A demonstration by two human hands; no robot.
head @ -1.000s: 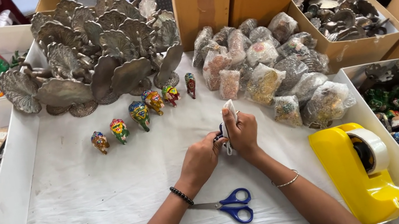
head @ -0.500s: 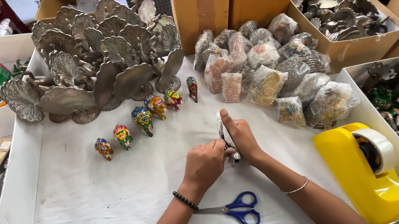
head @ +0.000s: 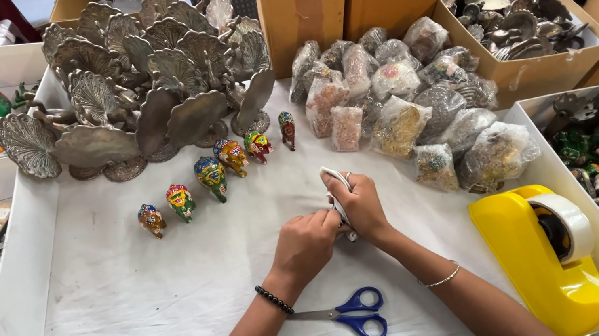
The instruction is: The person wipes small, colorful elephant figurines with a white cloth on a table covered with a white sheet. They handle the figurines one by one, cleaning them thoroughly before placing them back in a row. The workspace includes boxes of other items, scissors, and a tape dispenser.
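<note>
While both hands are meeting just above the blue scissors (head: 352,314), the left hand (head: 305,246) and right hand (head: 357,203) are closing together on a small white-wrapped piece (head: 337,196) (contents hidden), on the white-covered tabletop (head: 135,303).

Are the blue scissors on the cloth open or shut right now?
Shut. The blue scissors lie flat on the white cloth, blades together as one strip pointing left, near the left hand, untouched.

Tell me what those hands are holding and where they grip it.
Both hands, left hand and right hand, clasp a small white-wrapped item between the fingers; what is inside cannot be told.
</note>
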